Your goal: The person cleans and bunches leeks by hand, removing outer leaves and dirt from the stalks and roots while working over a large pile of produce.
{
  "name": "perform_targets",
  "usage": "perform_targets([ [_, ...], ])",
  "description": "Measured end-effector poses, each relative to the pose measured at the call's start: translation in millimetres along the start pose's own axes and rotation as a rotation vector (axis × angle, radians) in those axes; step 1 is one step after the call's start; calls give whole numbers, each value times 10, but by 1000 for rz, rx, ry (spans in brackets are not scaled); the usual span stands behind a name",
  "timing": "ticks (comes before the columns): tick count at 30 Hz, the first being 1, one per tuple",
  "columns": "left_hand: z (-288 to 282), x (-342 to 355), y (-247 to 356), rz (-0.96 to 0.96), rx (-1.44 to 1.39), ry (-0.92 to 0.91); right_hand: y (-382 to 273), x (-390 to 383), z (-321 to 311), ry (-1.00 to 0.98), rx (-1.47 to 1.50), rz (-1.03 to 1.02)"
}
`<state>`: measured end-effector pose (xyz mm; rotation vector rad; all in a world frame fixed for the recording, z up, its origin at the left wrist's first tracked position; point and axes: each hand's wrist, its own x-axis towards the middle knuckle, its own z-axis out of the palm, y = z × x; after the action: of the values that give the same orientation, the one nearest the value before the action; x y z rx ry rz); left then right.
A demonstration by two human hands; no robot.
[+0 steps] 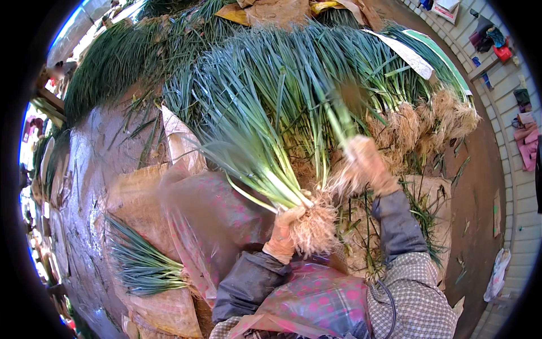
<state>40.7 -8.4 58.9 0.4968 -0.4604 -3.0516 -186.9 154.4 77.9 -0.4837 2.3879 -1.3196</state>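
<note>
My left hand [284,234], in an orange-tan glove, is closed around the white lower stems of a bunch of green onions [268,175]. Their tangled pale roots [314,226] hang over my lap, and the leaves fan up and to the left. My right hand [370,164], gloved alike and slightly blurred, grips green onion stalks [340,121] close to their roots, right of that bunch. Directly ahead lies a broad heap of green onions [293,73], leaves pointing away from me. More rooted green onions [403,121] lie at the right of the heap.
A small bunch of green onions [149,268] rests on tan sacking [141,200] at my left. Another large heap [113,70] stands far left beside wet brown ground [90,181]. A pink-dotted plastic sheet [316,294] covers my lap. A pale wall [516,209] runs along the right.
</note>
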Motion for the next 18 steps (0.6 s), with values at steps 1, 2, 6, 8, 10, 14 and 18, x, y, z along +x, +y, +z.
perform_targets([
  [1,-26,-31,20,-9,-7,1,-38,129,-181,113,-301,-65],
  [2,104,-100,71,-41,-62,2,85,256,-415,247,23,176],
  [6,76,-40,28,-34,-136,-37,259,420,-960,482,-143,245],
  [8,38,-72,49,-52,-169,-32,67,251,-635,313,-110,96],
  [10,34,-83,70,3,-109,-9,-432,-38,-233,-127,30,104],
  [14,37,-62,55,-39,-90,-17,-262,-253,535,-331,208,4],
  [18,-52,-24,24,33,-21,29,-3,-688,767,-159,-485,-190],
])
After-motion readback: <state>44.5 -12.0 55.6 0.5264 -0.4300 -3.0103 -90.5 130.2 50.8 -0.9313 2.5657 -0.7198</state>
